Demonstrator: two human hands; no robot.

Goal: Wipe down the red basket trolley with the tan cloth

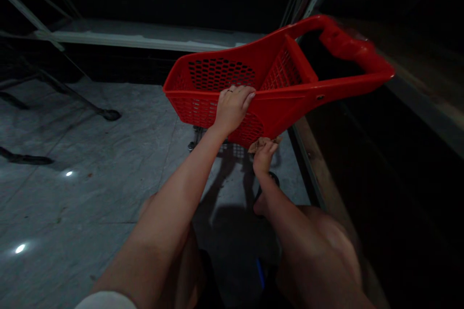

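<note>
A red plastic shopping cart (286,108) stands in front of me, its handle pointing to the right and its basket to the left. My left hand (234,106) grips the near top rim of the basket, fingers curled over the edge. Lower down, my right hand (264,157) is closed on a crumpled brown cloth (259,145), which touches the underside of the basket near its rear. What the cloth is made of is hard to tell in the dim light. Part of the cart's frame and wheels is hidden behind my arms.
Behind the cart runs a low white metal shelf (126,41). Dark metal legs with a foot (110,115) stand on the grey tiled floor (119,164) at left. A wooden-edged ledge (315,159) borders the right side. A blue object (260,273) lies below, between my legs.
</note>
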